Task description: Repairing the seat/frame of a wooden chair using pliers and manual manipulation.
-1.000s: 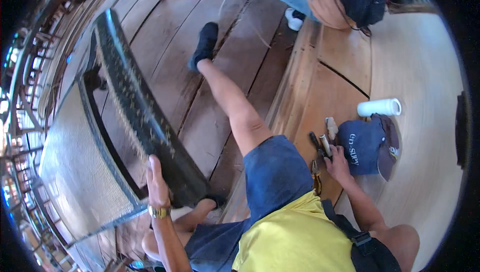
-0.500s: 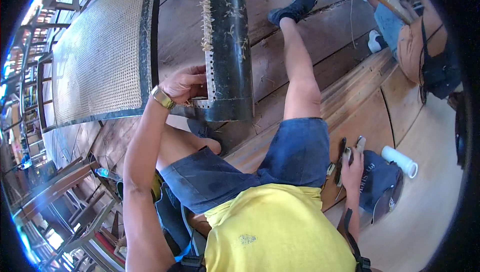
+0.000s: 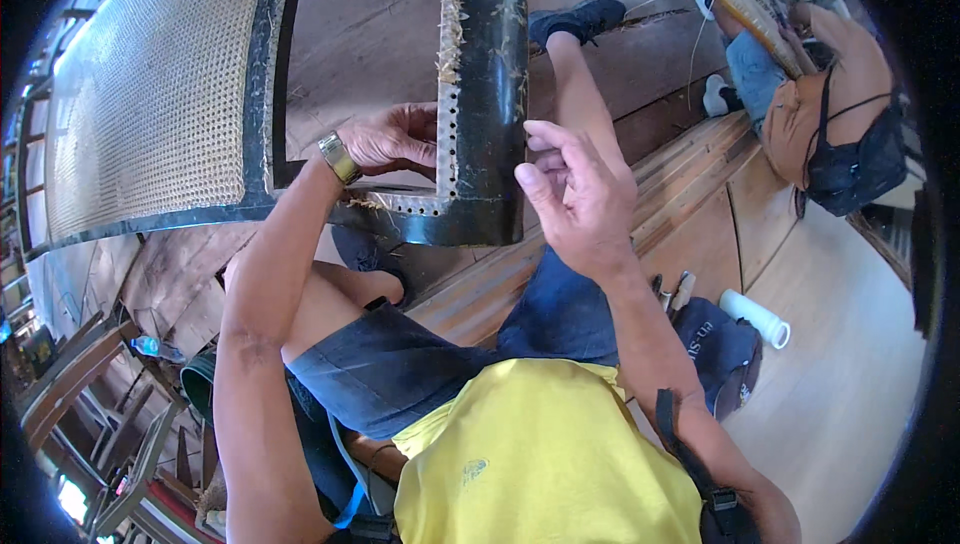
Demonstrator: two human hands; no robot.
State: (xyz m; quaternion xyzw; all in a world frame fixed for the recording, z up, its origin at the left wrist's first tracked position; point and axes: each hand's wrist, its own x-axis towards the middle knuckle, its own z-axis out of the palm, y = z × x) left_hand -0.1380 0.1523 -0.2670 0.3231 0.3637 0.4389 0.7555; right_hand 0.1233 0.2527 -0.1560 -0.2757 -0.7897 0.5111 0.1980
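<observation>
The left hand (image 3: 385,144) reaches into the open window of a black frame (image 3: 490,144), its fingers at the inner edge; the fingertips are hidden behind the rim, so I cannot tell whether they grip. The right hand (image 3: 580,194) is held just beside the frame's outer edge, fingers half curled and the thumb set wide of the forefinger; whether a fingertip touches the edge is unclear. The frame is in front of the person, bare holes along its lower inner corner, frayed cane ends higher up, its top cut off. The window leaves open room above the plank floor (image 3: 360,24), with a woven cane panel (image 3: 160,74) on its left. At right, on the wooden tabletop (image 3: 820,344), a white tube (image 3: 755,319) lies by a dark blue cap (image 3: 715,349); the tube's inside cannot be made out. The right forearm partly covers some small tools (image 3: 684,291) there. At far left lies a clear bottle (image 3: 157,348), too small to show its contents.
</observation>
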